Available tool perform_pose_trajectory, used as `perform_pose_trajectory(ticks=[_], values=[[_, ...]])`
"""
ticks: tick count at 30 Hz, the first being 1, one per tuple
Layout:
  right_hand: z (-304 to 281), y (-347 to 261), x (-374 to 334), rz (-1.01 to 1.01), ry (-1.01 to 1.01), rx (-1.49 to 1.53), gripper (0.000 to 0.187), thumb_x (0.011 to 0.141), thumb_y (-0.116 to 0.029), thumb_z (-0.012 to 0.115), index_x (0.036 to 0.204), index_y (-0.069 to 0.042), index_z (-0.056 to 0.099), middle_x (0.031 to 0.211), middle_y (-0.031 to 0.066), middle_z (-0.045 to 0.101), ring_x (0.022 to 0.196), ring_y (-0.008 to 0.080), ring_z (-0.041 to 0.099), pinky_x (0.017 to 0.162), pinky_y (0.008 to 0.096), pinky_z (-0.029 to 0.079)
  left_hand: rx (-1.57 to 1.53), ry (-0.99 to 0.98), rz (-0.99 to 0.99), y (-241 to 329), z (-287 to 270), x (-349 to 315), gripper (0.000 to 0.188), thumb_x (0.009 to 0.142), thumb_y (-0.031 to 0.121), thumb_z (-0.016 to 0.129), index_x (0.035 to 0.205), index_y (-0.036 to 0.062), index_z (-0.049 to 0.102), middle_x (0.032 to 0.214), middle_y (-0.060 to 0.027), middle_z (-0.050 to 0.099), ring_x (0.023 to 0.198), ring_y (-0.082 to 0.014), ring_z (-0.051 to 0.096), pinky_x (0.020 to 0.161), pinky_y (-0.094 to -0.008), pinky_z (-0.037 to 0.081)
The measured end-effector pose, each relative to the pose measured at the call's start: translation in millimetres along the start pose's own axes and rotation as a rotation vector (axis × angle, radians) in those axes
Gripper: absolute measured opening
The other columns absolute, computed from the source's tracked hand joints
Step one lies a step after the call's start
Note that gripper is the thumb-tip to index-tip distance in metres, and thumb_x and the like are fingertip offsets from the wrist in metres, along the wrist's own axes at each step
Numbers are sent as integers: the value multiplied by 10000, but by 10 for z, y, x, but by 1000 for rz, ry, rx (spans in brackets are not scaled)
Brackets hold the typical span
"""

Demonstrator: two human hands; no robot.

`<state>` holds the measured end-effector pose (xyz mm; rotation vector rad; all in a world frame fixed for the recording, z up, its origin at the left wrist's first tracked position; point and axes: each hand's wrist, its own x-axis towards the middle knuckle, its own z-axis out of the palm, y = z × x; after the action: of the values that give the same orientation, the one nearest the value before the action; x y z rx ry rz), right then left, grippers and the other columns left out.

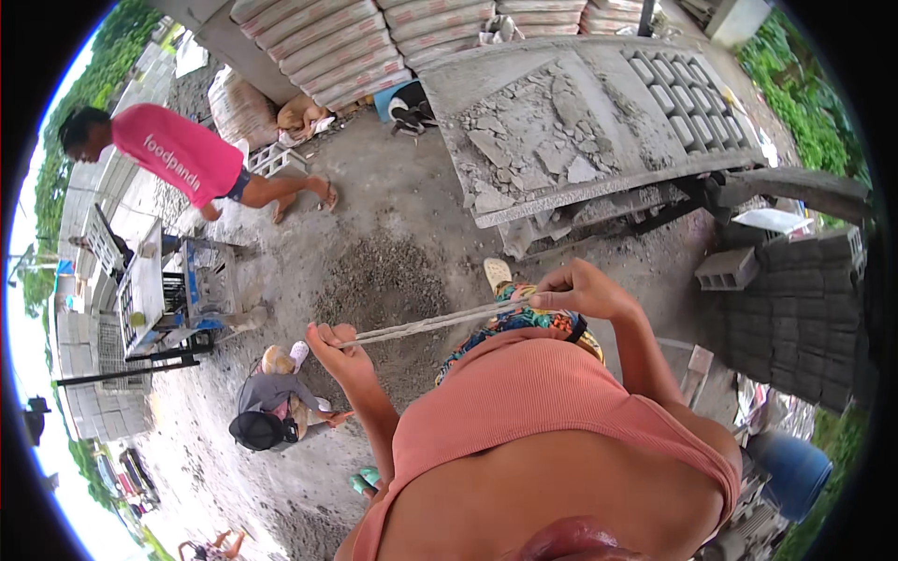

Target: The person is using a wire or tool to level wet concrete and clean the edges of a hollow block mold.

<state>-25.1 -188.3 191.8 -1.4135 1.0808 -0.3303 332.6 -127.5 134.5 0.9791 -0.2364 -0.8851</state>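
A pale, greyish, twisted cord (440, 323) stretches nearly straight across the front of my body, in more than one strand. Its left end is in the fingers of my left hand (337, 352), which is closed on it. My right hand (587, 294) pinches the other end between thumb and fingers, slightly higher in the view. Beneath the cord are my patterned shorts (486, 335) and a heap of dark gravel (383, 285) on the ground.
A wide table (561, 122) bears broken mortar and hollow blocks. A person in a pink shirt (178, 150) walks at the left; another in a dark cap (260, 430) crouches nearer. A blue-framed machine (201, 285), stacked sacks (327, 47) and a blue drum (793, 475) stand around.
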Motion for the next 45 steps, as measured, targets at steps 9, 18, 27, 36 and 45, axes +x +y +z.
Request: perform_pose_trajectory(ticks=[9,18,27,36,45], values=[[-767,-404,508,-448,-291,330,398,836,-338,596,1010,17,644,648,-3,523,615,85,449,534,257,347,-42,-162,-21,-18,580,907,405,877,283,460,540,148,280,439,13,203,383,-108,210,414,-254,176],[-785,-90,1971,-175,572,493,371,858,-340,587,729,0,658,523,-37,448,474,58,393,449,219,309,132,-58,37,-200,1443,1907,389,884,316,432,560,156,290,509,27,236,394,-104,235,393,-238,158],[-1100,107,2081,-148,976,678,311,840,-283,605,724,2,649,575,14,536,500,75,458,465,226,357,70,-374,-336,-1021,2196,2904,468,874,379,421,488,158,277,429,19,202,390,-118,215,444,-256,197],[-726,-23,1954,-144,1346,585,291,851,-260,569,826,21,645,759,62,599,578,109,517,560,230,399,143,-793,-739,-2122,3408,3640,458,875,313,470,507,154,249,436,12,186,405,-128,196,528,-277,235],[-442,-74,2154,-165,1978,850,190,818,-146,629,685,-12,604,587,-30,468,513,36,358,469,201,236,95,-1317,-927,-2884,4694,3252,381,891,261,469,561,160,306,498,34,297,457,-87,295,467,-230,241]])
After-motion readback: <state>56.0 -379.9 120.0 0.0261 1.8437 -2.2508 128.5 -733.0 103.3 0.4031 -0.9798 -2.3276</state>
